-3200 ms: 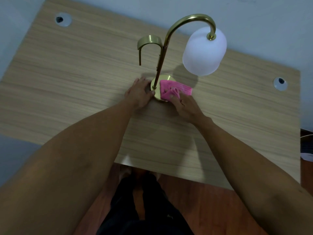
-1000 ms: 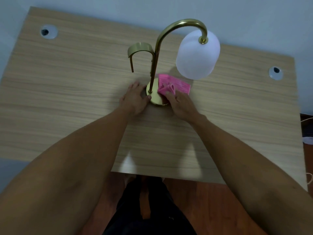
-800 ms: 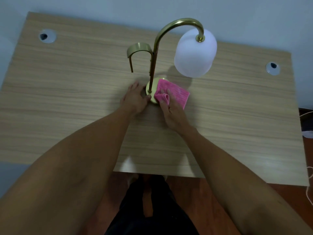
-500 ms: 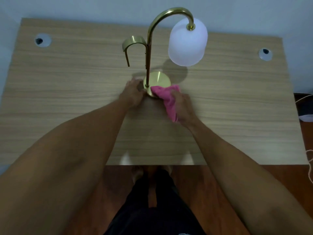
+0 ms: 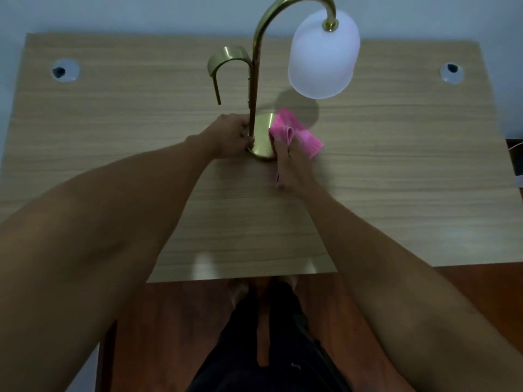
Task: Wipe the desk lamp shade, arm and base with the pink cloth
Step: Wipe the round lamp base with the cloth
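Observation:
A brass desk lamp stands mid-desk: round gold base (image 5: 262, 134), thin curved arm (image 5: 256, 66), frosted white shade (image 5: 324, 56) hanging at the upper right, and a short brass hook (image 5: 226, 59) to the left. My left hand (image 5: 230, 135) is wrapped around the foot of the arm at the base's left edge. My right hand (image 5: 291, 168) presses the pink cloth (image 5: 294, 134) against the right side of the base; part of the cloth spreads onto the desk to the right, and a strip shows under my palm.
The light wooden desk (image 5: 113, 131) has a cable grommet at the far left (image 5: 64, 70) and another at the far right (image 5: 452, 72). Its near edge runs above a reddish wooden floor (image 5: 175, 321). A pale wall lies behind the desk.
My right hand has pushed the pink cloth up along the right side of the base, after drawing it toward the front edge. My left hand stays on the stem. The view has shifted closer.

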